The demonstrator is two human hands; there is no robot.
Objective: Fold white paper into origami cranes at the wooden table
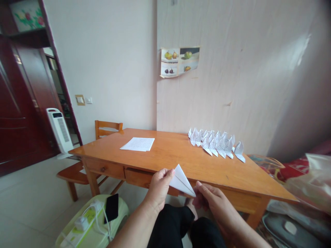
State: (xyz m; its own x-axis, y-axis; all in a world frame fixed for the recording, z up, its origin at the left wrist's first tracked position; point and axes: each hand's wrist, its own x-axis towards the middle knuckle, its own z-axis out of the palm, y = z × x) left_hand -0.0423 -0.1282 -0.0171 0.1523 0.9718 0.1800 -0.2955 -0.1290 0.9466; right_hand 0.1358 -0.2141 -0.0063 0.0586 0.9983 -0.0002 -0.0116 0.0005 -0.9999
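A white sheet of paper folded into a pointed kite shape (180,181) is tilted in front of me, just off the table's front edge. My left hand (160,184) pinches its left side between thumb and fingers. A crease line runs down toward the sharp lower-right tip. Close by that tip is my right hand (209,199), its fingers curled in under the thumb. Whether anything is between them is hidden. On the right of the wooden table (170,148) stand rows of several folded paper figures (217,143) with pointed tops.
A stack of printed paper sheets (138,144) lies toward the table's left. One drawer (138,177) is slightly pulled out. Below left, a pale green box (121,210) carries a power strip (85,222) and a black phone (111,207). Plastic bags (307,179) crowd the right side.
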